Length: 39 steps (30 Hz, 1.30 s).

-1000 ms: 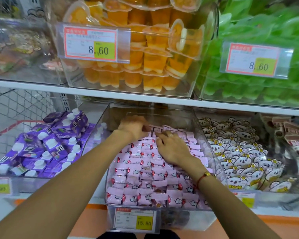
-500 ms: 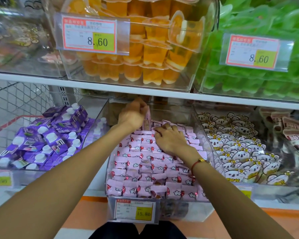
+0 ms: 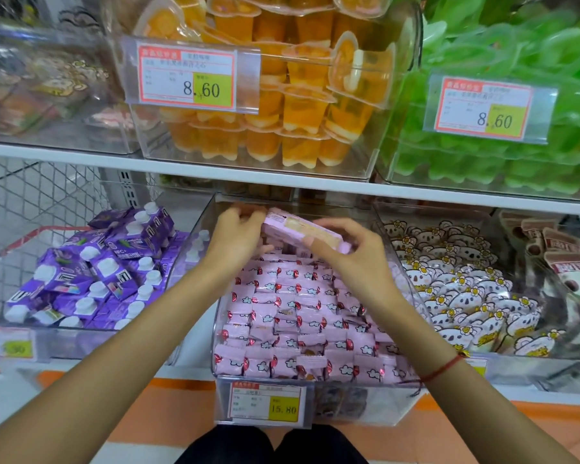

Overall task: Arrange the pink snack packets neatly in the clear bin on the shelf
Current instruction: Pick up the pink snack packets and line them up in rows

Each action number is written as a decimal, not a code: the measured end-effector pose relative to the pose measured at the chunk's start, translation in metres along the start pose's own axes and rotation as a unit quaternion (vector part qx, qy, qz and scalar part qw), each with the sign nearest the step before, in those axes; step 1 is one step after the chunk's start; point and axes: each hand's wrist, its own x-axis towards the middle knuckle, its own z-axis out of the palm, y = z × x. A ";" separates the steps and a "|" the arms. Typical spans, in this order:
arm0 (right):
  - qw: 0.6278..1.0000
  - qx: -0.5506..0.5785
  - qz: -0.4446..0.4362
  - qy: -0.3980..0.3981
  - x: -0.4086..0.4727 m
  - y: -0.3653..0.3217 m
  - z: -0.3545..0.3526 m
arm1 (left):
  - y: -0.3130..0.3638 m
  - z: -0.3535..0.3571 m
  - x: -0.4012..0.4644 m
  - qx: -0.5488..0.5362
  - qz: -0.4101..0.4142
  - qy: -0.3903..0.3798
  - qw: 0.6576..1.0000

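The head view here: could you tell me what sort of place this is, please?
Most likely a snack shop aisle: price tags on clear bins, and white shelves stocked with jelly cups.

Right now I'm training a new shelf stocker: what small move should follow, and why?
Probably lower the pressed-together row of pink snack packets, gripped between the left hand and right hand, into the back of the clear plastic bin. It is lifted above the neat rows, and the back looks unfilled.
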 end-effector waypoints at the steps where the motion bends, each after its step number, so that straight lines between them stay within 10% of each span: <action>1: 0.998 0.040 0.048 0.006 -0.001 -0.003 -0.005 | -0.001 -0.004 -0.001 0.074 0.043 -0.013 0.996; 6: 0.945 0.215 0.248 -0.004 -0.002 -0.012 -0.018 | -0.003 -0.014 -0.017 0.236 0.187 -0.176 0.937; 15: 0.930 0.281 0.230 -0.064 -0.005 -0.009 -0.024 | -0.007 -0.006 -0.032 0.247 0.159 -0.089 0.952; 21: 0.934 0.279 0.220 0.038 0.002 -0.002 -0.010 | -0.018 -0.017 -0.054 0.298 0.223 0.015 0.928; 28: 0.978 -0.051 0.143 0.140 0.043 0.027 0.018 | -0.055 -0.039 -0.074 0.352 0.128 0.094 0.923; 36: 0.914 -0.387 -0.120 -0.024 0.067 0.038 0.035 | -0.061 -0.035 -0.078 0.317 0.111 0.152 0.930; 39: 0.900 -0.422 -0.094 -0.062 0.070 0.048 0.042 | -0.063 -0.036 -0.078 0.289 0.099 0.156 0.939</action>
